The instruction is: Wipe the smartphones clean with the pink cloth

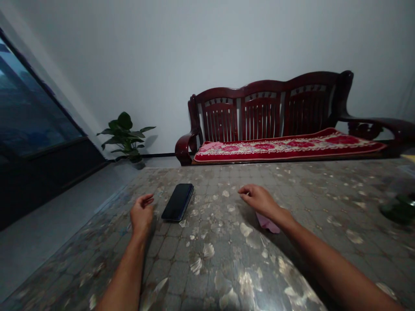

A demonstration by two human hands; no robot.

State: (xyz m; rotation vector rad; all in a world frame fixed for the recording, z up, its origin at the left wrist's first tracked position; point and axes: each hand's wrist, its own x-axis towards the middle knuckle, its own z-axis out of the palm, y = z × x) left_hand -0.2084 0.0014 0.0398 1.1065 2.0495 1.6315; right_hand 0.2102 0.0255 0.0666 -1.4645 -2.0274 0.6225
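Note:
On the patterned tabletop (207, 259) lies a dark phone (178, 202), its black face up, slightly left of the middle. My left hand (142, 212) is just left of the phone, not touching it, with its fingers loosely curled apart and nothing in them. Over the table to the right, my right hand (257, 198) has bent fingers with a gap between thumb and fingertips, and it holds nothing. A small pink cloth (267, 223) lies beneath my right wrist and is partly hidden by it.
Beyond the table stands a dark red wooden bench (262, 112) with a red floral cover (275, 147). A potted plant (125, 136) is at the back left. Something transparent with a green base (400, 209) sits at the right edge.

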